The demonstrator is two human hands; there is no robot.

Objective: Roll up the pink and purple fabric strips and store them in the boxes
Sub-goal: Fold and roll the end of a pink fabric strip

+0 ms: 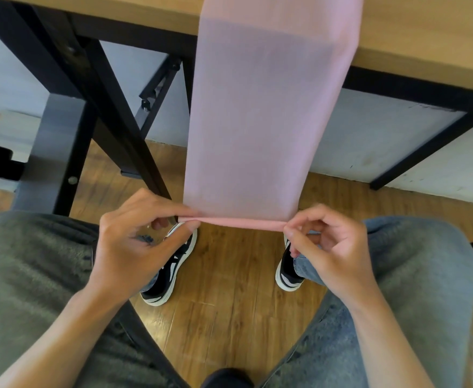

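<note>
Pink strip point(257, 130): hangs from the far surface point(425, 40) toward the near hands, near end rolled.
Left hand point(134, 242): pinches the roll's left end.
Right hand point(330, 247): pinches its right end.

Strip point(260, 113) over table point(425, 37) edge, between hands

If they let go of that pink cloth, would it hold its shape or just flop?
Probably flop: the pink fabric strip hangs limp from the table edge. It looks thin and light, since dark shapes show through. The narrow roll both hands pinch would likely unwind.
</note>
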